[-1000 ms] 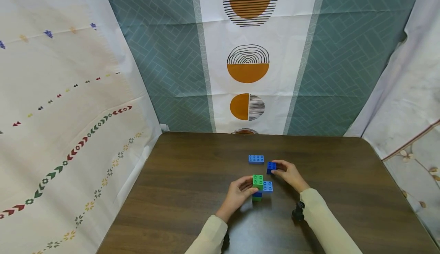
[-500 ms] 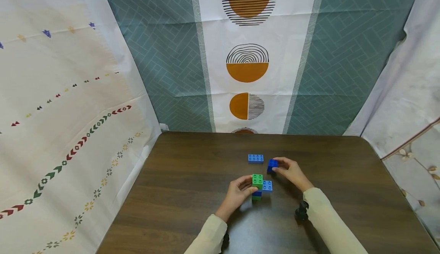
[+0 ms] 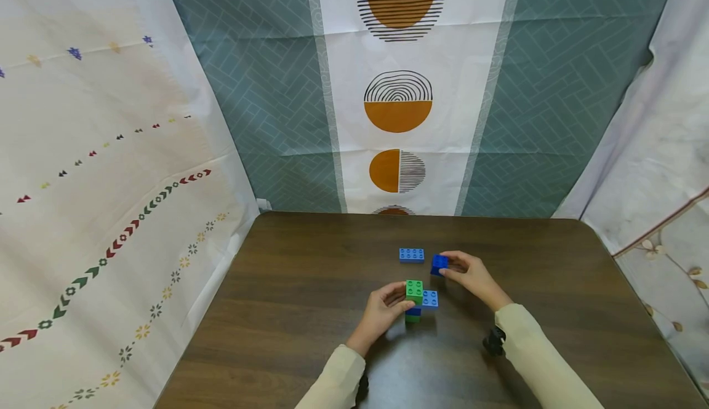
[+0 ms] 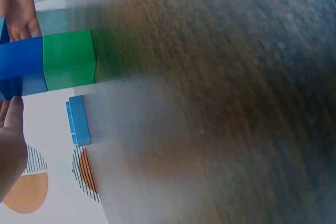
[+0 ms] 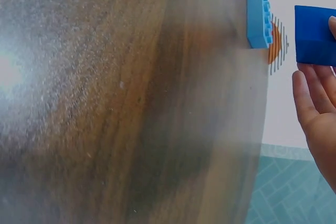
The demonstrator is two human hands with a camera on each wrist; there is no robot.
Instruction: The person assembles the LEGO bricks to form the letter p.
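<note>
My left hand [image 3: 381, 313] grips a small stack of toy building bricks, thumb in front and fingers at its left side. On top sits a green brick [image 3: 414, 288]; beneath it a light blue brick [image 3: 430, 299] juts out to the right. Lower down are a dark blue brick [image 4: 22, 65] and a green bottom brick [image 4: 69, 59], close over the table. Behind the stack and to its right, my right hand [image 3: 471, 278] pinches another dark blue brick [image 5: 314, 36] between thumb and fingers, raised off the tabletop. The fingers partly cover its right side.
A loose light blue brick [image 3: 412, 255], longer than the held one, lies on the brown wooden table [image 3: 310, 286] behind the stack, left of the right hand. Patterned cloths hang along the table's far edge and both sides.
My right hand has shifted slightly right and farther back, lifting the dark blue brick a little and turning it. My left hand and the stack stay put.
</note>
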